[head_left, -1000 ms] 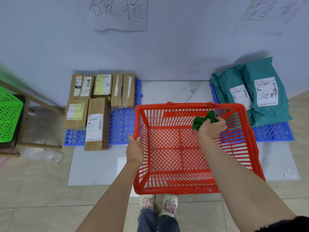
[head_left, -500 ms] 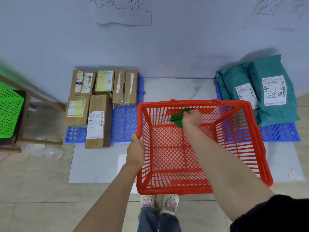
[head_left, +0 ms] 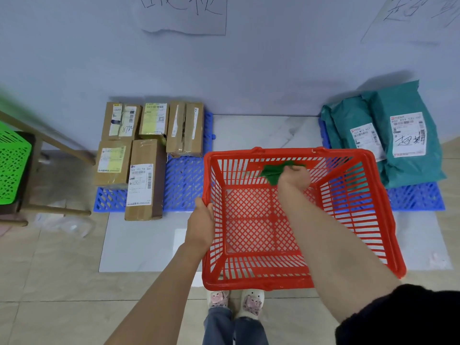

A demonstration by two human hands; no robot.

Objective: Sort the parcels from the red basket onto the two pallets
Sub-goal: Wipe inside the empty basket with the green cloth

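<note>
The red basket (head_left: 368, 220) is held in front of me with no parcels in it. My left hand (head_left: 202, 221) grips its left rim. Inside the basket, against the far wall, my right hand (head_left: 293, 176) is closed on a crumpled green cloth (head_left: 272, 172). Several brown cardboard boxes (head_left: 146, 155) lie on the left blue pallet (head_left: 184, 185). Teal mailer bags (head_left: 398, 135) with white labels lie on the right blue pallet (head_left: 418, 197).
A white marble slab (head_left: 263, 130) covers the floor between the pallets, against a pale wall with two handwritten paper signs (head_left: 184, 13). A green basket (head_left: 12, 165) rests on a wooden stool at the left. My feet in slippers (head_left: 234, 298) stand under the basket.
My right hand with the green cloth has slid leftward along the basket's far wall, then slightly back right. The basket has shifted a little to the right. My left hand keeps its grip.
</note>
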